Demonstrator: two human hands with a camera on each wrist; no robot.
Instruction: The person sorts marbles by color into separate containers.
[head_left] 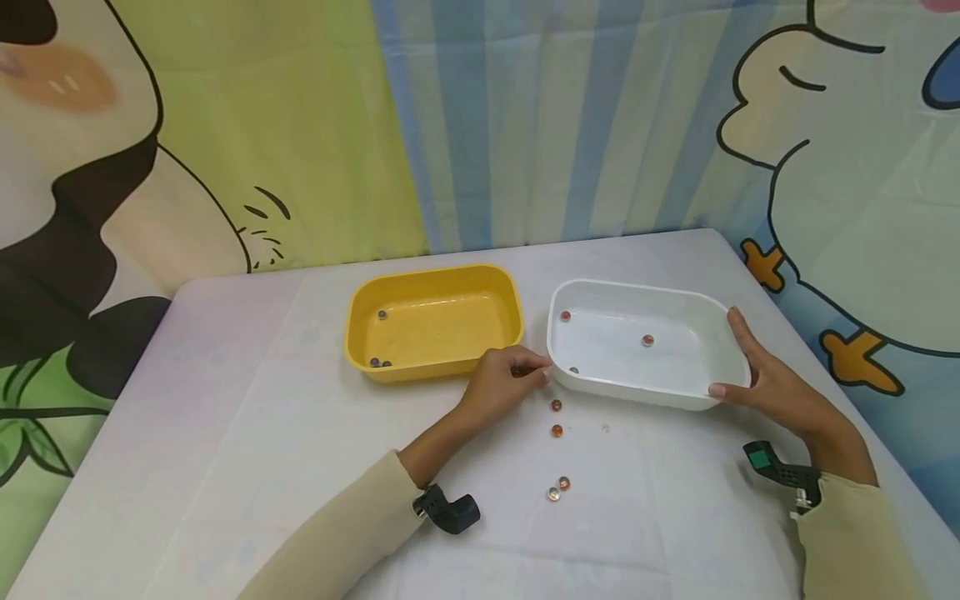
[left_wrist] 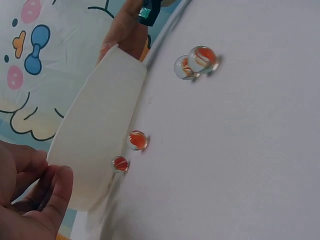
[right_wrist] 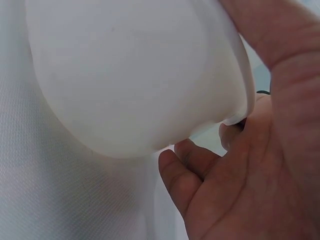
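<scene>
A white plastic tray (head_left: pixel 637 387) stands on the table with orange-red marbles (head_left: pixel 648 340) and a greyish marble (head_left: pixel 573 370) inside. My right hand (head_left: pixel 780 387) grips its right end, the fingers spread along the rim and wall; in the right wrist view that hand (right_wrist: pixel 245 185) reaches round the tray's wall (right_wrist: pixel 120 90). At the opposite end, my left hand (head_left: pixel 504 383) pinches the rim near the front left corner. The left wrist view has the thumb and fingertips (left_wrist: pixel 62 175) together at the tray's edge. Several clear marbles with orange swirls (head_left: pixel 557 431) lie in front of the tray.
Left of the white tray stands a yellow tray (head_left: pixel 427 371) with 3 dark marbles (head_left: pixel 382 315) in it, right behind the left hand. A white cloth covers the table (head_left: pixel 247 433). Behind hangs a printed curtain (head_left: pixel 525 125) with cartoon figures.
</scene>
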